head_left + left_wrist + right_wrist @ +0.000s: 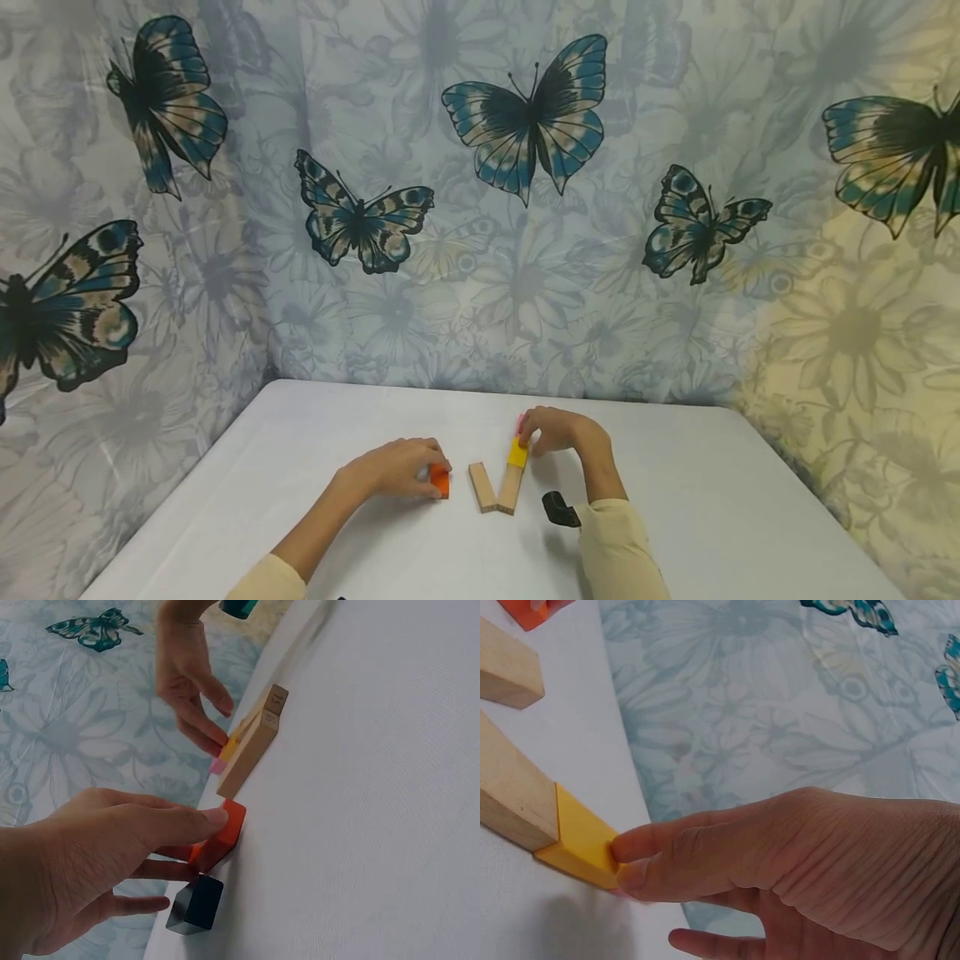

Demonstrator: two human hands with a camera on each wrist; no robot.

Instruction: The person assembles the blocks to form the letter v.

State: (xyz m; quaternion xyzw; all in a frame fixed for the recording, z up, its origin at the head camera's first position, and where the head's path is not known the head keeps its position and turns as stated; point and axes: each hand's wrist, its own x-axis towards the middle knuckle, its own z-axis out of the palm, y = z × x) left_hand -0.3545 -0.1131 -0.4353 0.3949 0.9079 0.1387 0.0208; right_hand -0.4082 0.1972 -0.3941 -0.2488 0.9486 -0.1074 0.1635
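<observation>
Orange block [441, 481] gripped by the left hand [401, 468], pink block [217, 765] pinched by the right hand [558, 429].
The orange block is held between thumb and fingers, a dark block [196, 904] just beside; the pink block is held by fingertips at the far end of the yellow block [517, 454].

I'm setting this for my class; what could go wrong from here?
The right hand touches a small pink block; a nudge could push the yellow rectangular block out of line with the oblong, plain wooden block it abuts.
The left hand pinches an orange rectangular block close to a dark, glossy block, which it might bump.
A second oblong wooden block meets the first's near end, so either might shift.
</observation>
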